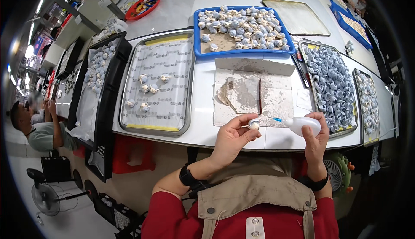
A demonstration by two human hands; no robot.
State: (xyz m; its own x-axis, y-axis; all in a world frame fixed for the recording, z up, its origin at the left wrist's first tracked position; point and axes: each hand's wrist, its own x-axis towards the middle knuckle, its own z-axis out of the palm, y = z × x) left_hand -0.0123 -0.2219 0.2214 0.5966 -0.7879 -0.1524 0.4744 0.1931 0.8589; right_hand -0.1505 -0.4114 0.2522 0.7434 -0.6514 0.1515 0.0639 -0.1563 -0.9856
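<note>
My left hand (231, 137) pinches a small white-and-blue figurine part (254, 125) between thumb and fingertips, just above the table's front edge. In my right hand (316, 142) is a white squeeze bottle (304, 126), tipped on its side. Its thin blue needle tip (277, 119) points left toward the part, with a small gap between them. Beyond both hands lies a stained sheet of cardboard (276, 68), with a dark thin stick (260, 96) on it.
A blue tray (244, 53) of blue-and-white parts stands behind the cardboard. To the left, a paper-lined metal tray (155, 105) carries several parts. On the right, another tray (330, 88) is full of grey-blue pieces. A black crate (119, 62) and a seated person (45, 131) are farther left.
</note>
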